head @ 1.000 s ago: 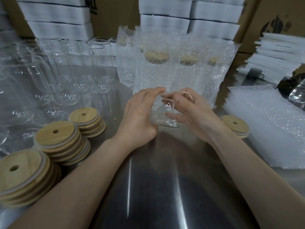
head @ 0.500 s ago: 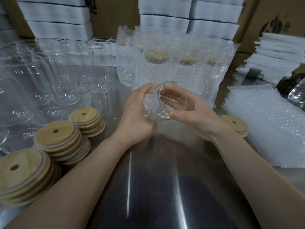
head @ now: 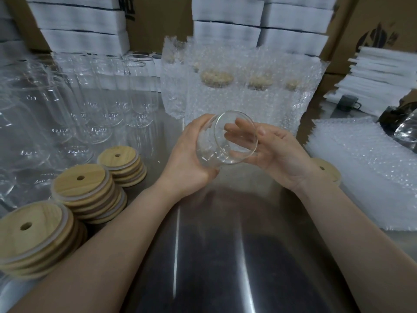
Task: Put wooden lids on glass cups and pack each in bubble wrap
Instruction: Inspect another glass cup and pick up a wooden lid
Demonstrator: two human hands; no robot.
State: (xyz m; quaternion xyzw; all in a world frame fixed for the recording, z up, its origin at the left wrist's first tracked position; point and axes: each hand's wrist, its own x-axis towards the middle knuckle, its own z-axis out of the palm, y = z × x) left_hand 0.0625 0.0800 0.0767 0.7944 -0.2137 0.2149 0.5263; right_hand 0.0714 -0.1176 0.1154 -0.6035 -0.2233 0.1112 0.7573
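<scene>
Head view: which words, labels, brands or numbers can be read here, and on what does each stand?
No text is readable.
On the right cardboard box: dark logo, no letters legible.
On the back cardboard box: dark print, cut off and blurred.
On the empty glass cups: faint marks near the bases, too small to read.
On the held glass cup: no print visible.

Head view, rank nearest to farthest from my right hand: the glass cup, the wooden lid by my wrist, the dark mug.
1. Glass cup, touching the right hand.
2. Wooden lid, just right of the wrist.
3. Dark mug, back right.
</scene>
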